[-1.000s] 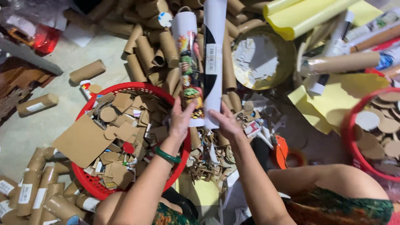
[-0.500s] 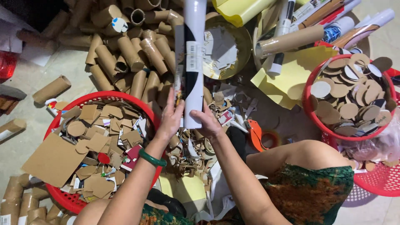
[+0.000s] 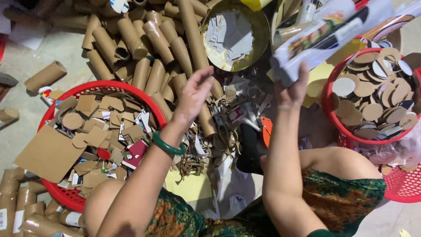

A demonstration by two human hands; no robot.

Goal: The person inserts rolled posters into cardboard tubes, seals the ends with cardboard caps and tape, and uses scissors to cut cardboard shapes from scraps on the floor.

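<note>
The tube [image 3: 324, 39] is pinched only at its end by the right hand [image 3: 293, 90]; the left hand [image 3: 193, 94] is open, so the tube could tip onto the discs [image 3: 372, 96].

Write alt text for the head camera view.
Seen from above, a seated person's right hand pushes a long white printed tube off to the right, while the left hand hovers open over a pile of brown cardboard tubes. Red baskets of cardboard scraps and cardboard discs flank them.

Glossy printed tube [image 3: 324, 39], matt cardboard rolls [image 3: 131, 37]
</note>
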